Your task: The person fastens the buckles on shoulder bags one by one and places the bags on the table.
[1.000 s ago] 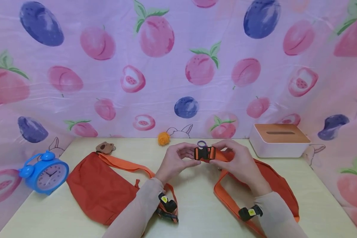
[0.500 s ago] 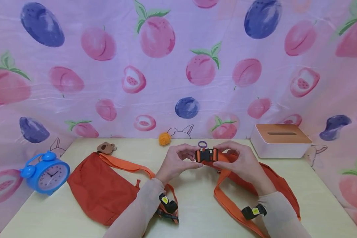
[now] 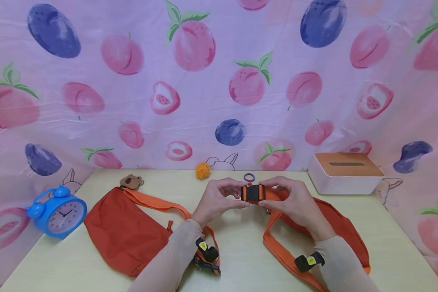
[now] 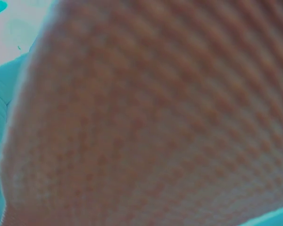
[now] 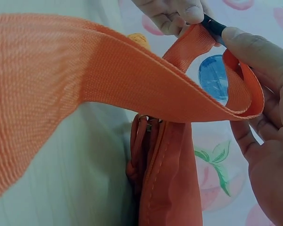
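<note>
In the head view my left hand (image 3: 219, 199) and right hand (image 3: 295, 203) pinch opposite ends of a black side-release buckle (image 3: 253, 193), raised above the table. Its two halves sit together, with orange webbing threaded at both ends. Behind the right forearm lies the red bag (image 3: 337, 223) that this orange strap (image 3: 277, 239) belongs to. From the right wrist, the strap loops broadly beneath the right fingers, and the buckle (image 5: 213, 27) shows edge-on between both hands. A blurred woven surface (image 4: 146, 113) fills most of the left wrist view and hides that hand's work.
A second red bag (image 3: 127, 231) lies left, its black buckle (image 3: 207, 265) near the left wrist and a brown animal charm (image 3: 131, 181) behind it. Around stand a blue alarm clock (image 3: 63, 214), an orange pompom (image 3: 202, 170), a purple ring (image 3: 249, 177) and a tissue box (image 3: 344, 178).
The buckle halves have closed up: the gap seen between them earlier is gone. Both hands stay near the same spot, the right having shifted slightly inward over the last half second.
</note>
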A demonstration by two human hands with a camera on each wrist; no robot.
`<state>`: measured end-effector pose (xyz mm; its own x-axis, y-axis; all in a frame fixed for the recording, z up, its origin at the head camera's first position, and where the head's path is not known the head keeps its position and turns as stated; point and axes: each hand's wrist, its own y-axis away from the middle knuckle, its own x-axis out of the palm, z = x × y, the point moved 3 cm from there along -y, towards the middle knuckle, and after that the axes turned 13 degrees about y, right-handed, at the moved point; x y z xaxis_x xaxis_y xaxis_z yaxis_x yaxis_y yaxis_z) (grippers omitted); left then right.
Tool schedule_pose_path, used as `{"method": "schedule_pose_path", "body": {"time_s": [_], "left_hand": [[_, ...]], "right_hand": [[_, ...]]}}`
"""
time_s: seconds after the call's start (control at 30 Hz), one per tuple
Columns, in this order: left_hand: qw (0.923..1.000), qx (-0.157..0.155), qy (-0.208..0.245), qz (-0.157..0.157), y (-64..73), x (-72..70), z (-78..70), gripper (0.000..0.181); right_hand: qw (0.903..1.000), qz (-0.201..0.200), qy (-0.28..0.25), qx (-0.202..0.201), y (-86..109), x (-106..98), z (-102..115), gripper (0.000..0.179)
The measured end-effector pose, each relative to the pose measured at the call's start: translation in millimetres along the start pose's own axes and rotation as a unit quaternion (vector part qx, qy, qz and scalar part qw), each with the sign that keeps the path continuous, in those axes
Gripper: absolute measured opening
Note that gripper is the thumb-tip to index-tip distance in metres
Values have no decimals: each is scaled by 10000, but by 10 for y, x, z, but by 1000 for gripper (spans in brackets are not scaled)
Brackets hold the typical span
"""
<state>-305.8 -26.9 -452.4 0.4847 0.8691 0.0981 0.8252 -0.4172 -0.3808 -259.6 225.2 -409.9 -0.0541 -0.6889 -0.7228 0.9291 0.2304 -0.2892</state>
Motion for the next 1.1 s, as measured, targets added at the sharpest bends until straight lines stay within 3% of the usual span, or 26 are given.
{"method": "schedule_pose_path", "body": {"time_s": [0.6,0.77,0.93,1.1], "left_hand": [[9993,-90,-346,-107,-48,6,14,55],[9958,-152,-899,-96,-78,-29,14,57],[9859,-403,-1623,53,-89,-101,-6,57],[9806,-410,-1917,15,-87,-244,-132,64]], "right_hand": [[9998,65,148,87,-25,43,76,60],[9993,337,-45,-150,-34,58,134,54],[9949,860,-418,-325,-39,98,203,43],[9907,1137,-679,-325,-37,123,249,41]]}}
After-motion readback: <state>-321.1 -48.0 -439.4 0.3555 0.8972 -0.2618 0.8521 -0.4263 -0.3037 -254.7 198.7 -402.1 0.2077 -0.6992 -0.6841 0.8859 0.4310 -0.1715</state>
